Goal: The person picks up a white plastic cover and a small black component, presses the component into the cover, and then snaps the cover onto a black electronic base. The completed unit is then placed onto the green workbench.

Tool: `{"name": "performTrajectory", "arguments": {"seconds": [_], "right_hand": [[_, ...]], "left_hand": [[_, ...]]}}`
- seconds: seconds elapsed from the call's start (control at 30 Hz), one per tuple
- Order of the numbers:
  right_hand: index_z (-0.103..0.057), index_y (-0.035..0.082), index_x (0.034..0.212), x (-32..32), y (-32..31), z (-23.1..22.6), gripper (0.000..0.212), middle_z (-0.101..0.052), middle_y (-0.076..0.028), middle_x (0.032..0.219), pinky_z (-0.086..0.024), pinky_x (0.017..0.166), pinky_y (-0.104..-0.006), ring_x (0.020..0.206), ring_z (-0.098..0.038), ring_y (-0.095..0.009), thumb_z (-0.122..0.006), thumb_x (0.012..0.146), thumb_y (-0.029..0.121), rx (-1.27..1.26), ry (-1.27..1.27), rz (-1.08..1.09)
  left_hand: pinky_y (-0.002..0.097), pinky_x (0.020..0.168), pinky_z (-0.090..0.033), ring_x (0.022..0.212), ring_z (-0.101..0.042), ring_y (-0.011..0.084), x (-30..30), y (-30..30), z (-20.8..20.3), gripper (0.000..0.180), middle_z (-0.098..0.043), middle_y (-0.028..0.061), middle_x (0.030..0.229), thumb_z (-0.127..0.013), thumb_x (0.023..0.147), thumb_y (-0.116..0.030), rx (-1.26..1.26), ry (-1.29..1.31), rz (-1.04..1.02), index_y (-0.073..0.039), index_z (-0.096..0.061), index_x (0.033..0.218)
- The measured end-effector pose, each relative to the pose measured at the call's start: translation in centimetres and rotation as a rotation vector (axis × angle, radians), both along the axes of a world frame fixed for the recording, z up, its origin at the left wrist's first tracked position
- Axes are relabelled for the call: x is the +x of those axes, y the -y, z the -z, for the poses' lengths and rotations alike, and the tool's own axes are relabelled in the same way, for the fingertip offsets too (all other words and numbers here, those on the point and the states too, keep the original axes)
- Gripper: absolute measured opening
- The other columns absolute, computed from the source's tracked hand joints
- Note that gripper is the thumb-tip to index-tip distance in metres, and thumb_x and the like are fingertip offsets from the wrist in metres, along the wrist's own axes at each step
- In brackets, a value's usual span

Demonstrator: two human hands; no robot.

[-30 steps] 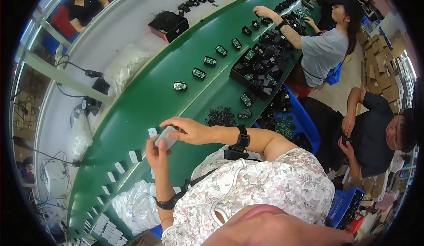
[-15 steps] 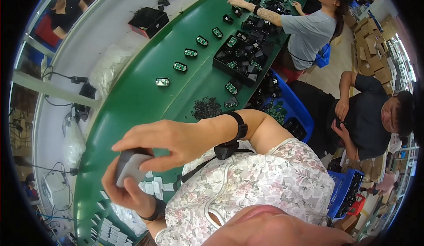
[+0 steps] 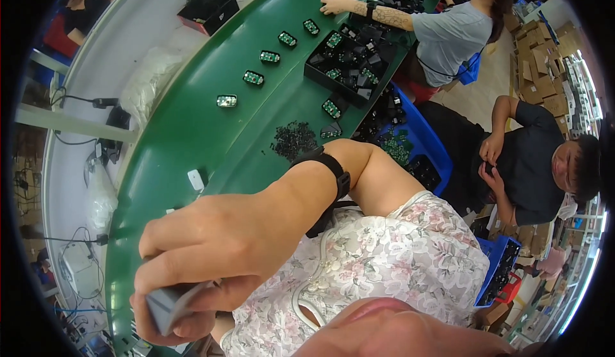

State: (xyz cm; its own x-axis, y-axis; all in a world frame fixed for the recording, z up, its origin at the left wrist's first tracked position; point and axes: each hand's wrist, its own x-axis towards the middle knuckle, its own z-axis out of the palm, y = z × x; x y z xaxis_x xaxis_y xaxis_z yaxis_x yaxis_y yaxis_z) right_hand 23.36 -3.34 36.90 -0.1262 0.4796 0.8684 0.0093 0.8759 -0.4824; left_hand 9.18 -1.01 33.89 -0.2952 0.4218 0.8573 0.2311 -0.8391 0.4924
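At the lower left, a grey plastic casing with a darker face is held between my two hands. My right hand lies over it, fingers bent round its far side and thumb on its near side. Under and beside it, my left hand grips the lower end, mostly hidden by the right hand. Whether the casing is in one piece cannot be told. Just beyond my right knuckles a small white rounded casing lies on the green belt.
Black housings with green circuit boards stand in a row on the belt. A pile of small black parts, a filled black tray and a blue bin lie to the right. Two co-workers sit beyond; one's arm reaches over the belt.
My hands and the casing have moved lower and nearer, and my right hand has turned over the casing. The white casing beyond my knuckles has come into view.
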Motion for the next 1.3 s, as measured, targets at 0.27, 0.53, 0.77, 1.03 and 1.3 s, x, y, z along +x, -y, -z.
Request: {"name": "performTrajectory", "arguments": {"seconds": [0.27,0.53,0.77,1.03,1.3], "right_hand": [[-0.051,0.0,0.12,2.9,-1.1,6.2,0.043,-0.057,-0.016,0.109,-0.051,0.076,-0.0328,0.093,-0.061,-0.028,-0.066,0.082,0.012,-0.437,0.143,0.039],[-0.047,0.004,0.126,7.9,1.2,24.4,0.048,-0.059,-0.015,0.105,-0.049,0.074,-0.032,0.086,-0.06,-0.021,-0.063,0.086,0.025,-1.091,0.322,0.367],[-0.065,0.006,0.097,13.6,4.0,30.5,0.019,-0.062,-0.008,0.091,-0.049,0.067,-0.0307,0.072,-0.06,-0.021,-0.063,0.085,0.02,-1.204,0.416,0.954],[-0.061,0.006,0.096,14.5,5.0,30.4,0.02,-0.058,-0.009,0.087,-0.049,0.066,-0.0345,0.075,-0.059,-0.026,-0.067,0.081,0.017,-1.114,0.676,1.097],[-0.055,0.008,0.093,11.2,3.5,30.0,0.027,-0.054,-0.009,0.092,-0.048,0.073,-0.0396,0.091,-0.055,-0.031,-0.07,0.074,0.019,-0.944,1.035,0.875]], "left_hand": [[0.0375,0.08,-0.051,0.099,-0.058,0.0255,-2.6,-1.8,5.9,0.037,-0.058,0.0163,0.112,-0.056,0.089,-0.018,-0.484,-0.41,0.44,0.005,-0.052,0.118],[0.0274,0.062,-0.055,0.068,-0.067,0.0213,2.4,-4.3,24.1,0.031,-0.064,0.016,0.092,-0.054,0.093,-0.018,-1.471,-0.306,1.003,0.006,-0.051,0.112],[0.0326,0.07,-0.057,0.08,-0.066,0.0241,5.8,-11.6,34.7,0.034,-0.062,0.0217,0.096,-0.048,0.096,-0.018,-1.687,0.194,0.932,0.012,-0.044,0.11],[0.027,0.056,-0.055,0.067,-0.066,0.0205,3.3,-14.7,35.7,0.038,-0.066,0.0205,0.089,-0.052,0.094,-0.025,-1.793,0.226,0.741,0.011,-0.05,0.104],[0.0299,0.044,-0.045,0.05,-0.058,0.0173,1.7,-9.5,34.4,0.032,-0.061,0.0104,0.065,-0.06,0.09,-0.027,-1.262,-0.4,0.254,0.002,-0.049,0.098]]}}
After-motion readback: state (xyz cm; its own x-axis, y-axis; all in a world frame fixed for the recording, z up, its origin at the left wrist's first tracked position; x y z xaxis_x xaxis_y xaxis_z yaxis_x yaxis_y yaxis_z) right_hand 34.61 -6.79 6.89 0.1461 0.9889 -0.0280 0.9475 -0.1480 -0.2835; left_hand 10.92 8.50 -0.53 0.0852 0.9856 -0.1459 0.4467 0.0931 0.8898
